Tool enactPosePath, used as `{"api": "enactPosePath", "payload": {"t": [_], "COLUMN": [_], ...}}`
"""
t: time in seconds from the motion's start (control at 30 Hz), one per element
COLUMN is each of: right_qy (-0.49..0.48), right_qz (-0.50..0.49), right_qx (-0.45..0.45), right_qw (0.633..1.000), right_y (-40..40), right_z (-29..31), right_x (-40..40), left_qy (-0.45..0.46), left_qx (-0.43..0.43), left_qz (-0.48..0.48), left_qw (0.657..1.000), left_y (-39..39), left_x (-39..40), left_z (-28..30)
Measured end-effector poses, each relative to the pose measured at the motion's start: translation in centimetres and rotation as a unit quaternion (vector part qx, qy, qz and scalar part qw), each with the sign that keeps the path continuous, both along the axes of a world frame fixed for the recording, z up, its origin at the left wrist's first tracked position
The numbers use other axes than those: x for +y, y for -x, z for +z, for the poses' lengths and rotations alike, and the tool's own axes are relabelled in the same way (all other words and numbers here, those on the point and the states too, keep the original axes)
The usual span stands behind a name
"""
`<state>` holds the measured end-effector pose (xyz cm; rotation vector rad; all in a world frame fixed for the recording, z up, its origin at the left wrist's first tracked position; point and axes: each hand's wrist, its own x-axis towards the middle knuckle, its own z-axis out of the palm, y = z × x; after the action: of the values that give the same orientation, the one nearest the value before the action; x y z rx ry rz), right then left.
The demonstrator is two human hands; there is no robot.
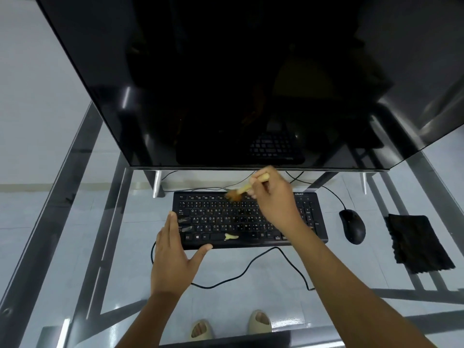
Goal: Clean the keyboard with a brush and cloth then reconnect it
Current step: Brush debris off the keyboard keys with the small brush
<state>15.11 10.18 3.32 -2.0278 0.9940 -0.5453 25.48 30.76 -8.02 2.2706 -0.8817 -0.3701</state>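
Dark monitor [251, 84] on glass desk [75, 202]; black mouse [352, 226]; beige sandals [259, 321] beneath.

Right hand [273, 197] grips brush [247, 188], bristles on keyboard [251, 219] top row, frame centre; left hand [173, 257] flat, steadying its left edge; cloth [416, 243] lower right.

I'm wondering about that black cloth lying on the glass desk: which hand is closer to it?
The right hand. It holds the brush over the keyboard, left of the black cloth, mouse between. The left hand rests at the keyboard's far left end.
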Motion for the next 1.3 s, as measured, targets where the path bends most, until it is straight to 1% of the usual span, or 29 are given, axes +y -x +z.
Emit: {"api": "enactPosePath", "payload": {"t": [0.07,0.1,0.13,0.17,0.2,0.23,0.27,0.3,0.37,0.4,0.43,0.5,0.53,0.57,0.63,0.67,0.7,0.77,0.8,0.87,0.93,1.0,1.03,1.07,1.1,1.13,1.2,1.23,1.3], "right_qy": [-0.134,-0.128,-0.088,-0.022,0.041,0.075,0.067,0.028,-0.075,-0.073,-0.042,0.062,0.076,0.063,0.005,0.011,0.041,0.107,0.109,0.058,0.009,0.043,0.085,0.113,0.114,0.085,-0.008,-0.015,0.042], "right_qz": [0.057,0.083,0.088,0.071,0.038,0.013,0.01,0.023,0.078,0.095,0.091,0.047,0.03,0.033,0.075,0.102,0.118,0.106,0.095,0.111,0.158,0.174,0.156,0.131,0.11,0.098,0.107,0.118,0.097], "right_qx": [0.031,0.069,0.095,0.107,0.095,0.062,0.029,0.014,0.052,0.081,0.093,0.067,0.039,0.023,0.032,0.055,0.071,0.061,0.039,0.005,0.04,0.093,0.106,0.099,0.075,0.049,0.052,0.073,0.087], "right_qw": [0.989,0.986,0.988,0.991,0.994,0.995,0.997,0.999,0.993,0.989,0.991,0.995,0.996,0.997,0.997,0.993,0.99,0.987,0.989,0.992,0.987,0.979,0.978,0.98,0.984,0.99,0.993,0.99,0.991], "right_y": [-0.1,0.1,0.3,0.4,0.5,0.4,0.2,-0.1,-0.8,-0.9,-0.9,-1.8,-1.8,-2.1,-3.2,-3.7,-4.2,-5.3,-5.9,-7.0,-7.8,-7.9,-7.7,-7.5,-7.1,-6.7,-5.3,-4.4,-2.7], "right_z": [0.0,-0.1,-0.4,-0.5,-0.4,-0.3,-0.1,0.0,0.0,-0.2,-0.3,-0.2,0.0,0.2,0.0,-0.2,-0.4,-0.2,0.1,0.5,0.3,-0.5,-0.5,-0.4,-0.2,-0.1,0.1,-0.2,-0.5], "right_x": [1.1,1.2,1.0,0.6,0.2,-0.1,-0.1,0.0,0.8,0.9,0.7,0.7,0.4,0.5,1.6,2.1,2.5,2.7,2.9,3.7,4.8,4.8,4.4,4.0,3.7,3.5,3.5,3.4,2.4], "left_qy": [0.002,0.004,0.006,0.009,0.013,0.017,0.019,0.018,0.018,0.019,0.021,0.027,0.031,0.033,0.037,0.038,0.037,0.038,0.041,0.043,0.039,0.037,0.04,0.043,0.044,0.046,0.051,0.056,0.081], "left_qx": [0.004,0.008,0.011,0.016,0.02,0.022,0.023,0.022,0.021,0.021,0.021,0.024,0.024,0.023,0.022,0.023,0.025,0.03,0.032,0.027,0.023,0.025,0.027,0.027,0.027,0.029,0.034,0.041,0.072], "left_qz": [-0.001,-0.001,0.001,0.002,0.003,0.005,0.008,0.009,0.008,0.007,0.005,0.011,0.007,0.005,0.006,0.007,0.007,0.008,0.009,0.007,0.006,0.003,0.002,0.002,0.004,0.006,0.008,0.009,0.021], "left_qw": [1.0,1.0,1.0,1.0,1.0,1.0,1.0,1.0,1.0,1.0,1.0,0.999,0.999,0.999,0.999,0.999,0.999,0.999,0.999,0.999,0.999,0.999,0.999,0.999,0.999,0.999,0.998,0.998,0.994], "left_y": [0.1,0.2,0.3,0.3,0.4,0.4,0.4,0.4,0.2,0.2,0.3,0.1,0.3,0.4,0.3,0.3,0.2,0.3,0.2,0.1,0.1,0.1,0.2,0.1,0.1,0.0,-0.1,-0.1,0.0], "left_x": [0.0,0.0,0.0,0.0,-0.1,-0.1,-0.1,-0.1,0.0,0.1,0.0,0.4,0.1,0.0,0.1,0.1,0.2,0.2,0.2,0.2,0.2,0.2,0.2,0.3,0.3,0.3,0.4,0.4,0.5], "left_z": [-0.1,0.0,0.0,0.1,0.2,0.3,0.3,0.3,0.2,0.2,0.2,0.1,0.3,0.4,0.3,0.3,0.3,0.2,0.1,0.1,0.0,0.0,-0.1,-0.1,-0.1,-0.1,-0.1,0.0,0.2]}}
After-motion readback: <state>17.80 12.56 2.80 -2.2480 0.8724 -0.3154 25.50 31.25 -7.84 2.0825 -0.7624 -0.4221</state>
